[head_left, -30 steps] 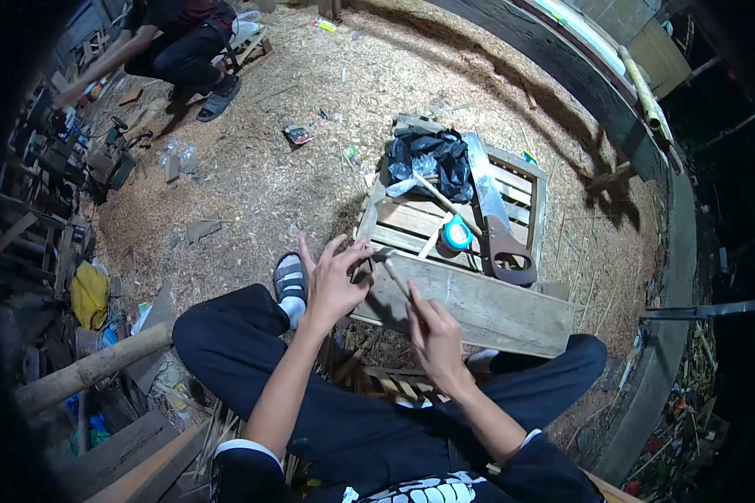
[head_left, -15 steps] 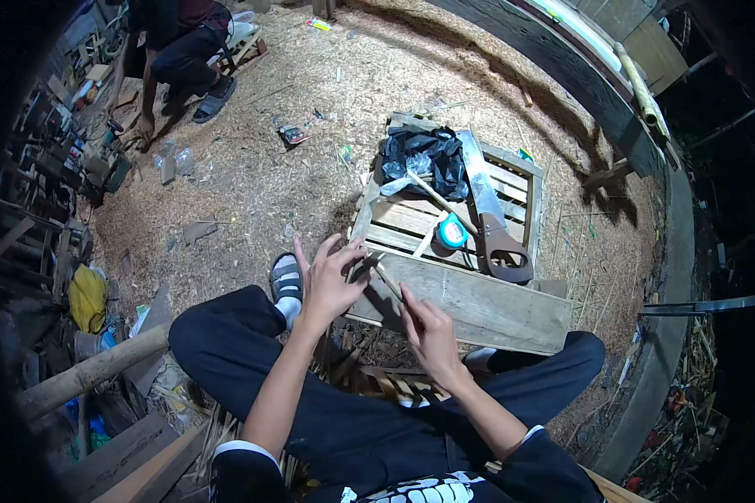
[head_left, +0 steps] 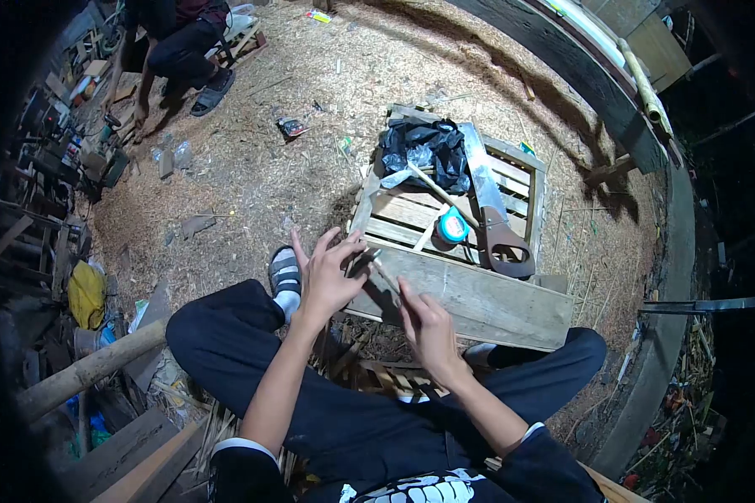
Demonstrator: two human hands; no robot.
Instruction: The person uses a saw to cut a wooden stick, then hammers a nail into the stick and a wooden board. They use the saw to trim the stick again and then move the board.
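Note:
My right hand (head_left: 428,323) is wrapped round the light wooden handle of a hammer (head_left: 386,270). Its dark metal head lies close to the fingertips of my left hand (head_left: 329,277), over the left end of a grey wooden board (head_left: 486,302). Some fingers of the left hand are stretched out, while its thumb and forefinger come together near the board's edge. Whatever they pinch is too small or hidden to make out. The board lies across the near side of a slatted wooden crate (head_left: 537,197), in front of my legs.
On the crate rest a handsaw (head_left: 491,197), a blue tape measure (head_left: 453,226), a black plastic bag (head_left: 424,151) and a thin stick (head_left: 436,191). Another person (head_left: 180,59) crouches at the upper left beside piled tools. A bamboo pole (head_left: 92,369) crosses the lower left. Wood shavings cover the ground.
The hammer's head has tilted up slightly beside my left fingers, and its handle looks blurred. Both hands stay in nearly the same place. The other person's reaching hand has shifted slightly.

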